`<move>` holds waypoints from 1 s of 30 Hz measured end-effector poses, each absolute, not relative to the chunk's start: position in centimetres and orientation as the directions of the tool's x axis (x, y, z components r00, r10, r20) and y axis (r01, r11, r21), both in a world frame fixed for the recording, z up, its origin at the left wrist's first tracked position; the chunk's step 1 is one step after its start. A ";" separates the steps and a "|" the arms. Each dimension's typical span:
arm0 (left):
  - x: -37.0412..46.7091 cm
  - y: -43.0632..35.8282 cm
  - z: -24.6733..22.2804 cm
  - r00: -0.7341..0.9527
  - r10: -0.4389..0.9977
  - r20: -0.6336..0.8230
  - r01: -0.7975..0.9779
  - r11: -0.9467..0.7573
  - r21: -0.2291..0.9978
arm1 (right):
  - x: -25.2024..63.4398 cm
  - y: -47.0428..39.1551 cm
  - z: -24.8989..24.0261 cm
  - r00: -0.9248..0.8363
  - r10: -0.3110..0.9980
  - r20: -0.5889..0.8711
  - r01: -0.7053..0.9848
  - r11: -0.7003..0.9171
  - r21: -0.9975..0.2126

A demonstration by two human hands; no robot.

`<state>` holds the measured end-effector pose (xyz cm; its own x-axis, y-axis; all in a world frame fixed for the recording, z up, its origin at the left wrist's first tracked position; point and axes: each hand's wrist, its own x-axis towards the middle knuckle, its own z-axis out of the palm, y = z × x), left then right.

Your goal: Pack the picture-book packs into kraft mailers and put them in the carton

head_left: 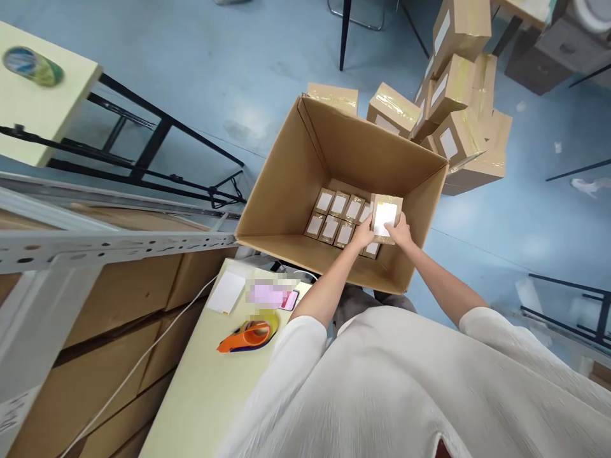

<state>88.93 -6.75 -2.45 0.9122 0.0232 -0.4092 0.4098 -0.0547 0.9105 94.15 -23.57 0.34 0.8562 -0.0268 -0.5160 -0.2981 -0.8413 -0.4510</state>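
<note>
Inside a large open carton (281, 184), several small brown boxes (330, 229) with white labels stand in rows on the bottom. Above them, a small labelled box (386, 218) is held between both hands, its white label facing up. My left hand (363, 233) grips its left side, and my right hand (400, 231) grips its right side with the thumb on the label. The held box hides part of the rows beneath it.
Taped cartons (453, 95) are piled beyond the large carton. At the lower left, a pale table (205, 388) bears an orange tape dispenser (248, 336), white labels (227, 291) and a phone (288, 300). Metal shelving (119, 247) with cartons stands on the left.
</note>
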 end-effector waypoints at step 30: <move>95.6 -4.5 -31.7 0.593 0.030 -0.804 0.796 0.127 0.592 | 103.2 -18.2 -29.6 0.718 -0.406 -0.566 -0.486 -0.874 0.010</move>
